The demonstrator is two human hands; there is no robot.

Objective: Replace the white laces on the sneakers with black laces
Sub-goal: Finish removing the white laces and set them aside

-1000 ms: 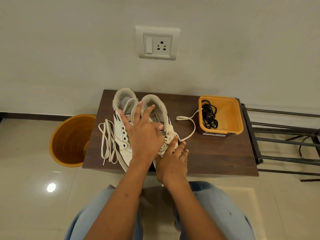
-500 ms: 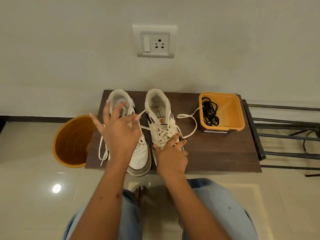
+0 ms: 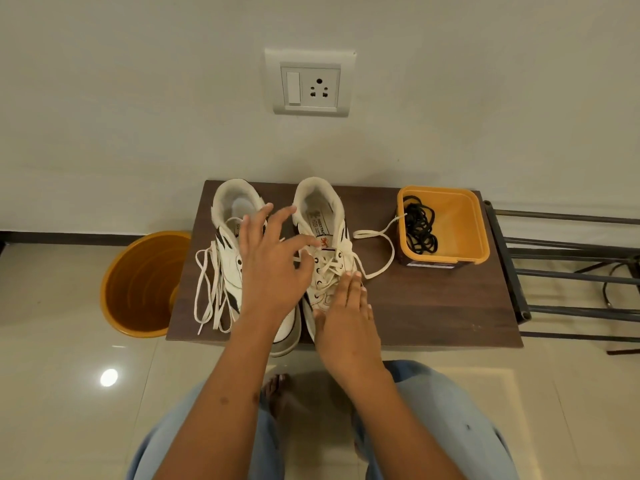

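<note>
Hands (image 3: 273,271) over sneakers (image 3: 325,251), bin (image 3: 446,226) beside

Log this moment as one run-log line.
left hand open over sneakers | right hand flat on right sneaker | black laces in tub

table (image 3: 433,306): dark wood, matt | tub (image 3: 464,233): orange plastic, smooth | floor (image 3: 62,393): glossy tile | rack (image 3: 571,247): metal

Plain off-white wall (image 3: 138,98) with white switch-and-socket plate (image 3: 310,85). Glossy beige tiled floor (image 3: 52,393), dark skirting (image 3: 86,238), one bright light reflection (image 3: 109,377). Dark wood-grain table (image 3: 433,306). Black metal rack (image 3: 568,271) at right.
</note>
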